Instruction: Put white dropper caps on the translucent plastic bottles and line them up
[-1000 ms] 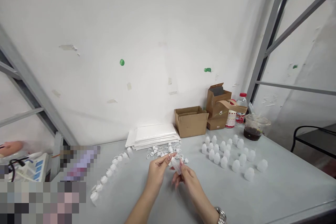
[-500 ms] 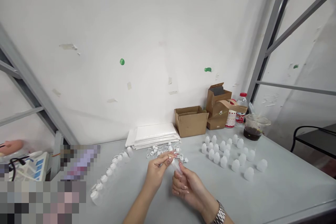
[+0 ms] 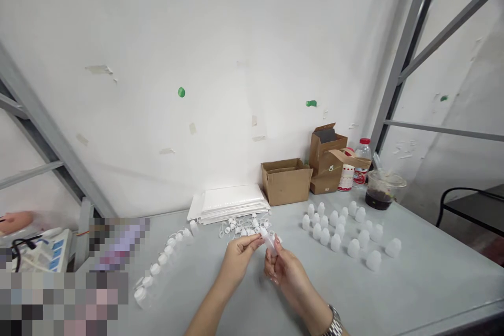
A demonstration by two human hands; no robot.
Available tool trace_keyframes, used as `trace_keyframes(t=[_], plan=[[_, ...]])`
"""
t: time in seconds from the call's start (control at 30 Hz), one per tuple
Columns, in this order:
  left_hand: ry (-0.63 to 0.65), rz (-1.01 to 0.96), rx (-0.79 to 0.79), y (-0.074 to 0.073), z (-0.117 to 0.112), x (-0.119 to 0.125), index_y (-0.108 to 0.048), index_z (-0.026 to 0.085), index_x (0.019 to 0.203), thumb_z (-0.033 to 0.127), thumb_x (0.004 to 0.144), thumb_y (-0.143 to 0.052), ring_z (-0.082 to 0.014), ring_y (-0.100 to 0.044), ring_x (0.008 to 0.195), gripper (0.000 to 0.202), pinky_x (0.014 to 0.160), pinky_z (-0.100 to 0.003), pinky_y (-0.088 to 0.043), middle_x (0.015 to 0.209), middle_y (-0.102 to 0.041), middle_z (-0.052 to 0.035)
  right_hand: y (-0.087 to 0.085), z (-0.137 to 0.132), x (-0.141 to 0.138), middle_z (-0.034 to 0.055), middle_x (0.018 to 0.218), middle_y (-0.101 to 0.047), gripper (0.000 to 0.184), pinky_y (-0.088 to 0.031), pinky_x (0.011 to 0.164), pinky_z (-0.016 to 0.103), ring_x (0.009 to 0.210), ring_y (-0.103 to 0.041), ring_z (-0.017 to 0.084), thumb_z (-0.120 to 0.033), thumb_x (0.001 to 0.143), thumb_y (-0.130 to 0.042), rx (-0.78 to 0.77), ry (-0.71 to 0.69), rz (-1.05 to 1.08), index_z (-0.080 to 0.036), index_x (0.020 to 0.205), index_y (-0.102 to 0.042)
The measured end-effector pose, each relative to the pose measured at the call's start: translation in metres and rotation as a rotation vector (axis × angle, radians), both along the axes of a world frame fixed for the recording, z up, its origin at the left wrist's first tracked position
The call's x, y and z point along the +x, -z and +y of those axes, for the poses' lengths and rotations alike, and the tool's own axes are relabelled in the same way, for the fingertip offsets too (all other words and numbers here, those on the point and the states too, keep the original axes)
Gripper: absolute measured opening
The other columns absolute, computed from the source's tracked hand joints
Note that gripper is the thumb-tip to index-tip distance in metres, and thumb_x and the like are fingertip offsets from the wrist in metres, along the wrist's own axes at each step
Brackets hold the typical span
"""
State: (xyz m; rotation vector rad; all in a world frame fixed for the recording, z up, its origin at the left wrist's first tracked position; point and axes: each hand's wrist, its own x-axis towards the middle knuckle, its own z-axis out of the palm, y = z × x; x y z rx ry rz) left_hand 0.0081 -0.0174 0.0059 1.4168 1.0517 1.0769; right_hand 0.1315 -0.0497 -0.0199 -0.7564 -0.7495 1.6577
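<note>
My right hand (image 3: 286, 269) is wrapped around a small translucent plastic bottle (image 3: 270, 243), held tilted above the grey table (image 3: 417, 283). The fingertips of my left hand (image 3: 238, 256) pinch at the bottle's top end, where a small white cap (image 3: 263, 233) sits. A watch shows on my right wrist. Just beyond my hands lies a heap of loose white caps (image 3: 244, 227). A curved row of capped bottles (image 3: 163, 258) lies on its side to the left. Several white bottles (image 3: 346, 231) stand upright to the right.
A stack of white flat packs (image 3: 230, 202) lies against the wall. Beside it stand an open cardboard box (image 3: 286, 181), a taller brown box (image 3: 326, 160), a water bottle (image 3: 362, 160) and a cup of dark drink (image 3: 381, 191). Grey shelf struts flank the table.
My right hand has turned and lifted the bottle slightly toward the left fingertips. My left hand stays pinched at the bottle's top. The head has shifted very little.
</note>
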Motion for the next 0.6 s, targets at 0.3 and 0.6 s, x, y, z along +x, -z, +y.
trace_keyframes(t=[0.3,0.6], plan=[[0.015,0.0,-0.031,0.001,-0.002,-0.005,-0.062,0.022,0.107,0.031,0.07,-0.06,-0.0232,-0.063,0.094,0.038,0.092,-0.038,-0.041,0.09,-0.071,-0.0057,0.01,0.004,-0.004,-0.0042,0.047,-0.043,0.052,-0.035,0.047,0.025,0.044,-0.041,0.011,-0.072,0.065,-0.045,0.115,0.394,-0.475,-0.021,0.054,-0.043],[-0.15,-0.427,-0.225,-0.003,0.006,-0.012,-0.064,0.014,0.099,0.026,0.062,-0.07,-0.0235,-0.064,0.092,0.039,0.092,-0.039,-0.043,0.086,-0.072,-0.0098,0.005,-0.004,-0.003,-0.0027,0.052,-0.044,0.045,-0.037,0.052,0.025,0.052,-0.044,0.014,-0.061,0.079,-0.033,0.203,0.39,-0.644,-0.021,0.06,-0.044]])
